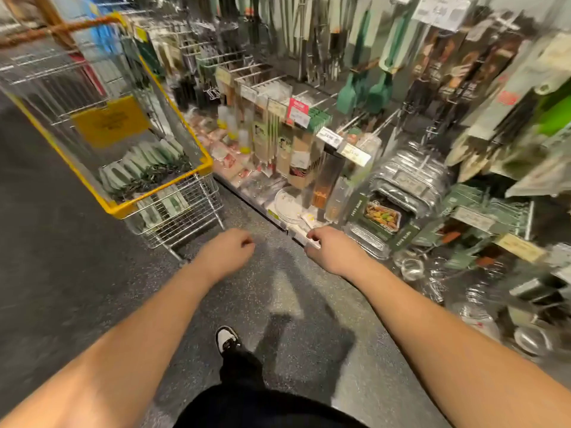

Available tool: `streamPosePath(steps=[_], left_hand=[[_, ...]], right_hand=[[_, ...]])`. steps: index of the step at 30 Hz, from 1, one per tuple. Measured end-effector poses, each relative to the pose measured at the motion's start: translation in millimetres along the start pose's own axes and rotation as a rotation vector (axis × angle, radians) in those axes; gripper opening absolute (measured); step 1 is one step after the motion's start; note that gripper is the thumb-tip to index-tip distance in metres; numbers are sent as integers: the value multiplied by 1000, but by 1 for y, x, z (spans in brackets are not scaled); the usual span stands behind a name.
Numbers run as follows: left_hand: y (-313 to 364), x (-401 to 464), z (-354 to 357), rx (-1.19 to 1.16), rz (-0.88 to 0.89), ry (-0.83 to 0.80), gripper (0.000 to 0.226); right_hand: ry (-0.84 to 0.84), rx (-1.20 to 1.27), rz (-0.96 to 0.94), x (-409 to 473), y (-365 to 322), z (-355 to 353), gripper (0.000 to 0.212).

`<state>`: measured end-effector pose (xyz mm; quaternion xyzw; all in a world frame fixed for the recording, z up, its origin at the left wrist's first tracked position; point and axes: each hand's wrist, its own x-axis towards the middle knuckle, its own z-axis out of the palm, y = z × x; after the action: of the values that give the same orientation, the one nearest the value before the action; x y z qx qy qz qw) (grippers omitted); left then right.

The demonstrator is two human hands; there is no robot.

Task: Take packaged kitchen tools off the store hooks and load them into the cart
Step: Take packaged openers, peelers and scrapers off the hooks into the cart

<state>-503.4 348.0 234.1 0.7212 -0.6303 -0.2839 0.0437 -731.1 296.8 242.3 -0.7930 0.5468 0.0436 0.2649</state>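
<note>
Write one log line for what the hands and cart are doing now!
left hand: empty | right hand: empty | cart: holds packaged tools | phase: between picks

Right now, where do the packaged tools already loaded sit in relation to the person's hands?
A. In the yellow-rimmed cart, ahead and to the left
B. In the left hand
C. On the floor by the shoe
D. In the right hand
A: the green and white packages lie in the yellow-rimmed cart, while the left hand and right hand both hang over the floor with loosely curled fingers, holding nothing.
</note>
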Motion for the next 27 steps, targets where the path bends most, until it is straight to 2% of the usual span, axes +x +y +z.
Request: streamPosePath(steps=[4, 11, 14, 18, 20, 23, 25, 27], left_hand=[[-86, 4, -11, -89, -134, 5, 24], [-225, 43, -65, -142, -276, 8, 23], [-267, 64, -94, -139, -283, 16, 25], [-305, 96, -123, -239, -326, 76, 25], [-320, 115, -131, -328, -370, 100, 24], [-338, 144, -147, -675, -500, 96, 24], [-349, 165, -158, -808, -577, 92, 21], [-362, 189, -165, -874, -621, 99, 21]], right_hand=[[-109, -14, -29, 55, -58, 36, 35], [-273, -104, -97, 169, -177, 72, 35], [-265, -78, -113, 211, -219, 76, 33], [-246, 10, -159, 259, -260, 76, 18], [-223, 46, -156, 283, -276, 73, 19], [-147, 137, -108, 323, -293, 70, 24], [-147, 137, -117, 355, -303, 71, 30], [-188, 139, -116, 391, -314, 72, 21]])
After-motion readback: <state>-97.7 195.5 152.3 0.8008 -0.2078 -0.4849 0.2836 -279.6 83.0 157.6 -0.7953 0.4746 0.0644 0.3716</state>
